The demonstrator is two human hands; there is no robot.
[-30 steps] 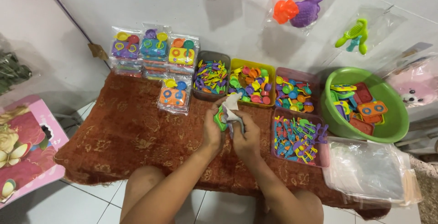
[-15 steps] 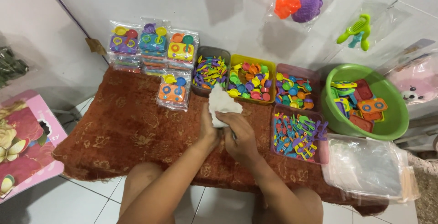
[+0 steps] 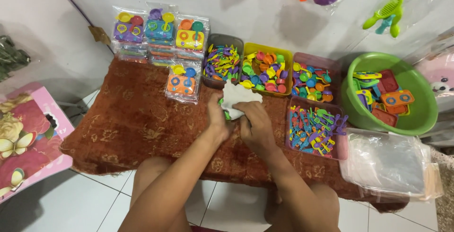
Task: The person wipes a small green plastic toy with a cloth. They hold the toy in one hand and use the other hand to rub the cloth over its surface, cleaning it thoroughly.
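- I am holding a small clear plastic bag with both hands over the middle of the brown cloth, just in front of the yellow tray.
- My left hand is pinching the bag's left side; my right hand is closing on its lower right edge.
- Green toy pieces are showing inside the bag; whether it is full I cannot tell.
- Finished packets are standing stacked at the far left, so some packing looks done; the trays and green basin are holding plenty more.
- Open cloth is lying to my left; trays are crowding my right.
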